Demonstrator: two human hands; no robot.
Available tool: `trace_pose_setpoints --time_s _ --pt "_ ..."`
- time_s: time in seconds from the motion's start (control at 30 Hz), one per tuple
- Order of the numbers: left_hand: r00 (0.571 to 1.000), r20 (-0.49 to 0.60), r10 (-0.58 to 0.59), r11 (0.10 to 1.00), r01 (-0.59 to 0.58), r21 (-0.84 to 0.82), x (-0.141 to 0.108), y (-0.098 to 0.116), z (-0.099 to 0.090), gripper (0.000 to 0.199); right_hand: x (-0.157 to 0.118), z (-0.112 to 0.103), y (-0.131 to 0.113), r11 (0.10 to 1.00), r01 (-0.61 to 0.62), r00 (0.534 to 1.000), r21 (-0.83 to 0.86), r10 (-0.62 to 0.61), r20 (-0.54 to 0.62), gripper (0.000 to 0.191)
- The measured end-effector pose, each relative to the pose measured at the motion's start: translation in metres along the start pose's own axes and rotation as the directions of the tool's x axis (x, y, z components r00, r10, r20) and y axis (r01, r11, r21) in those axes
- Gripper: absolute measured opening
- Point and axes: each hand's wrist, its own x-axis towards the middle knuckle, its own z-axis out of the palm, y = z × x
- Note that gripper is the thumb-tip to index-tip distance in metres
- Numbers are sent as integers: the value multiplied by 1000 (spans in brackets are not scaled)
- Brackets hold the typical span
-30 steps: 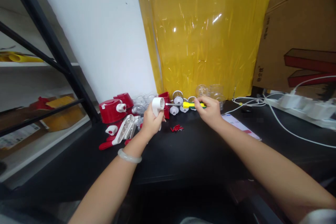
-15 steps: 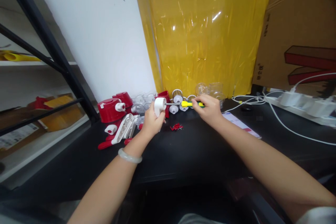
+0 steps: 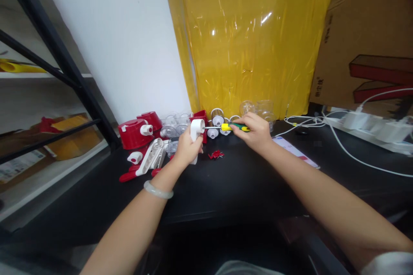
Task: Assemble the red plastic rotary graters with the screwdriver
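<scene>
My left hand [image 3: 187, 147] is closed around a white plastic part [image 3: 196, 128] with a round, open end turned to the right. In my right hand [image 3: 256, 131] is a screwdriver [image 3: 226, 127] with a yellow and green handle. Its metal shaft runs left, and the tip is at or inside the white part's round end, so I cannot see it. Below, on the black table [image 3: 232, 193], lies a small pile of red pieces [image 3: 216, 154] with bits of metal among them.
Red housings [image 3: 134, 134] and white-and-red handles [image 3: 150, 157] lie to the left. Behind my hands are clear plastic cups [image 3: 176, 125] and metal drums [image 3: 217, 117]. A phone [image 3: 295, 151], white cables and a power strip [image 3: 376, 131] are on the right.
My fingers have shifted on the screwdriver handle, showing more of its green part. Both hands stay in nearly the same place, and the view has shifted slightly.
</scene>
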Motion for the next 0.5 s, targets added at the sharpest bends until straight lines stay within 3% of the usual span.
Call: trace_pose_setpoints --time_s 0.23,0.4,0.5 --pt "999 17 -32 999 32 -17 1 -1 0 13 -5 5 6 978 -176 984 113 177 -2 27" --pt "997 32 -73 996 74 -43 3 0 -1 15 -8 2 7 989 -149 980 -2 148 134 33" --pt "994 53 -99 993 102 -54 3 0 -1 18 -8 4 9 984 -147 977 -97 160 139 38"
